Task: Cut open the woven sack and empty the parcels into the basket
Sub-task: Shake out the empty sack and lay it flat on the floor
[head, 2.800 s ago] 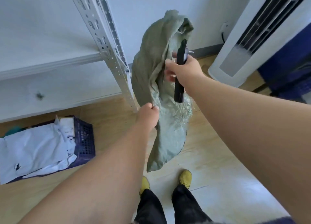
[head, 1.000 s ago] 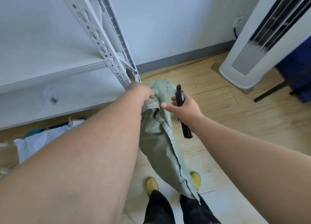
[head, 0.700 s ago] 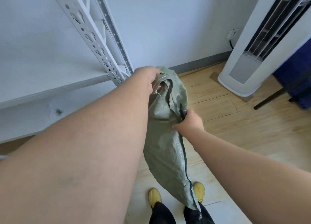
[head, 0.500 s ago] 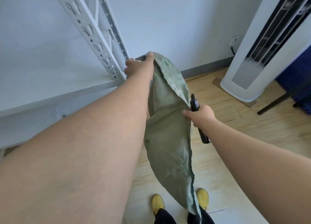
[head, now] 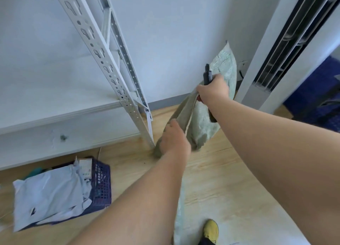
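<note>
Head view: left hand [head: 174,138] gripped the green woven sack [head: 202,123]; right hand [head: 213,90] clenched sack and black cutter [head: 207,75] together.

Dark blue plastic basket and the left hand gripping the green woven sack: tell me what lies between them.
In the head view, only bare wooden floor separates the dark blue plastic basket from the left hand on the green woven sack.

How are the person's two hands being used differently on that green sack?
The right hand is raised higher, pinching the green sack along with a black cutter. The left hand sits lower, nearer the floor, gripping only sack fabric, no tool. Both are closed on the same limp sack, held off the floor.
</note>
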`<action>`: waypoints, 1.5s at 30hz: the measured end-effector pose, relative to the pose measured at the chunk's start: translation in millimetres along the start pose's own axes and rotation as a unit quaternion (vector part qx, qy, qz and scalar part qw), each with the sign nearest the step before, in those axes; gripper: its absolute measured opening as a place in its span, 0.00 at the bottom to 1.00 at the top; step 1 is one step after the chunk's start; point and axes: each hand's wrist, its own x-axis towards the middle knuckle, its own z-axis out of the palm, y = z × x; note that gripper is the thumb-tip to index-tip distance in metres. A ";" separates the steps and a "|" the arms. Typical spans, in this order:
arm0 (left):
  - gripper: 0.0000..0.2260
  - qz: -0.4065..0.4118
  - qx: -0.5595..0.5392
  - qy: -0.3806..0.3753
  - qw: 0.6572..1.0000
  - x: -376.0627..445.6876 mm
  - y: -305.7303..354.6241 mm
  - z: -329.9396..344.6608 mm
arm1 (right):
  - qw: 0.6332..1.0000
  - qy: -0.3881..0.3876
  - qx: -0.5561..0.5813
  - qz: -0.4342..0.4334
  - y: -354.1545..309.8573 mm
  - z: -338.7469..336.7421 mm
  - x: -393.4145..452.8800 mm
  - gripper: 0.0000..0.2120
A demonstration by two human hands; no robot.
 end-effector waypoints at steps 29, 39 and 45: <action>0.20 0.268 0.216 0.126 0.930 44.9 70.3 -50.0 | 0.950 -0.151 -0.175 -0.208 24.9 -81.9 9.1 0.13; 0.25 0.289 0.247 0.101 0.920 52.0 87.9 -50.3 | 0.939 -0.072 -0.311 -0.129 48.4 -141.5 41.9 0.04; 0.19 0.172 0.280 0.113 0.938 49.1 82.8 -47.4 | 0.950 0.058 -0.279 -0.128 56.2 -148.3 54.8 0.15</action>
